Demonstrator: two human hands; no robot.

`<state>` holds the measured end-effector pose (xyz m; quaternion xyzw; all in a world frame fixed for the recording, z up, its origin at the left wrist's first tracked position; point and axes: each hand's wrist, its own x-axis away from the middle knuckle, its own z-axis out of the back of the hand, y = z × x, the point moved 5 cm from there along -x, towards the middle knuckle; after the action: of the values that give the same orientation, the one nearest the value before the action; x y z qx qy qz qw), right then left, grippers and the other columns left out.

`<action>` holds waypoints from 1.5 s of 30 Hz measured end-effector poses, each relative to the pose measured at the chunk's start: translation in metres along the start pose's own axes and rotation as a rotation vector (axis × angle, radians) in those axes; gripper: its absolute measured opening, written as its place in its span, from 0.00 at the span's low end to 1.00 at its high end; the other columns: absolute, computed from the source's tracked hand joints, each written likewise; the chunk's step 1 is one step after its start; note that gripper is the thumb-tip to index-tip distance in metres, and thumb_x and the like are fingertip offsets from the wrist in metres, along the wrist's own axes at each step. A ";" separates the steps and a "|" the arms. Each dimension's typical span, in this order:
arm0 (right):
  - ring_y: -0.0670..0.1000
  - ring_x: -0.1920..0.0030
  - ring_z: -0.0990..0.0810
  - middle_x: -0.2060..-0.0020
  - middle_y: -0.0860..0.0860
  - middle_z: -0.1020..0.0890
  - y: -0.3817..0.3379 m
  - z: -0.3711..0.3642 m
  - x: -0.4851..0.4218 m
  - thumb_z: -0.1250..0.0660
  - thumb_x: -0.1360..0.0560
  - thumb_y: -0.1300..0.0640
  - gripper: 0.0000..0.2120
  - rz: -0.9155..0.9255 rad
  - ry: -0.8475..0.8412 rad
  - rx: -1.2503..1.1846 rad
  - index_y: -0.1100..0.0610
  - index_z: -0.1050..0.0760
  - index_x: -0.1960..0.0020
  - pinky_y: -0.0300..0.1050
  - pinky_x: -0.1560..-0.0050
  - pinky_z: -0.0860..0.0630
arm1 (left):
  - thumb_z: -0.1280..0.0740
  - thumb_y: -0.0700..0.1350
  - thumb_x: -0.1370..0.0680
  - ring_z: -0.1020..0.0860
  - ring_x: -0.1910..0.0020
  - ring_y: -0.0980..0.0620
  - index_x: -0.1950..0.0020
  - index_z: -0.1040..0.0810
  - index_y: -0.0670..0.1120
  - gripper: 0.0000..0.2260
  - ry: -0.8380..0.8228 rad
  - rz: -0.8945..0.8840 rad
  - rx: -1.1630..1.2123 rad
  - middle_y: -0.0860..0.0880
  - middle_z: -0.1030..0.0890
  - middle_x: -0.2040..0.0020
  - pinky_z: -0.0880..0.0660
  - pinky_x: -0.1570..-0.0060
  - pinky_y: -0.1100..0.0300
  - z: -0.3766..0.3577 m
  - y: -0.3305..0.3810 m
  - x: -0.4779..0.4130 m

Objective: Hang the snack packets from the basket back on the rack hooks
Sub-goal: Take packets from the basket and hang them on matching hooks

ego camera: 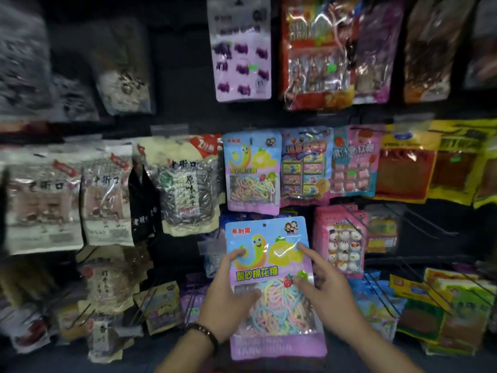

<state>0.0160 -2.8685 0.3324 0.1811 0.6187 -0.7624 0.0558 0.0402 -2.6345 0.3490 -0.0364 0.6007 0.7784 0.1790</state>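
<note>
The left hand [228, 300] and right hand [329, 294] hold the cotton-candy packet [266, 234] upright, fingers clamped on its side edges. It is in front of the rack [183, 63], just below an identical hanging packet [251, 170].

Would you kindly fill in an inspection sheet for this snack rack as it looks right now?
Surface: dark rack with rows of hanging packets.
Job's things: cotton candy packet held in front of the rack, hang hole free; matching packet hangs above; basket not in view.
Clutter: bare hooks at right.
Grippers: left hand and right hand hold the packet's side edges, fingers on its front.
Cables: nothing seen.
Surroundings: watch on left wrist; edges blurred.
</note>
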 end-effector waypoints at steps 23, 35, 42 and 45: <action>0.68 0.60 0.19 0.31 0.42 0.23 -0.137 0.000 -0.149 0.27 0.19 0.62 0.33 0.127 0.102 0.250 0.37 0.32 0.22 0.65 0.62 0.19 | 0.18 0.35 0.32 0.16 0.43 0.43 0.30 0.34 0.66 0.42 0.026 -0.197 -0.143 0.60 0.31 0.28 0.14 0.55 0.52 0.061 0.110 -0.149; 0.41 0.75 0.28 0.20 0.52 0.31 -0.127 -0.004 -0.170 0.28 0.19 0.62 0.34 0.112 0.086 0.352 0.44 0.36 0.18 0.35 0.72 0.29 | 0.18 0.40 0.34 0.16 0.46 0.40 0.30 0.36 0.67 0.43 0.025 -0.127 -0.242 0.51 0.30 0.30 0.15 0.54 0.47 0.056 0.095 -0.173; 0.57 0.21 0.32 0.19 0.51 0.35 -0.133 -0.017 -0.193 0.26 0.21 0.59 0.44 0.063 0.007 0.513 0.47 0.48 0.14 0.52 0.28 0.27 | 0.22 0.41 0.26 0.31 0.52 0.58 0.20 0.44 0.60 0.44 0.053 -0.063 -0.277 0.46 0.38 0.32 0.32 0.65 0.78 0.035 0.091 -0.200; 0.54 0.34 0.20 0.17 0.50 0.38 -0.131 -0.017 -0.194 0.27 0.20 0.58 0.45 0.029 -0.055 0.518 0.45 0.51 0.14 0.49 0.42 0.18 | 0.21 0.44 0.26 0.29 0.39 0.45 0.18 0.48 0.64 0.47 0.078 -0.017 -0.295 0.43 0.42 0.26 0.29 0.46 0.62 0.031 0.086 -0.202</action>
<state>0.1589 -2.8487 0.5178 0.1775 0.3985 -0.8991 0.0351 0.2057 -2.6710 0.4914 -0.0977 0.4859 0.8547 0.1545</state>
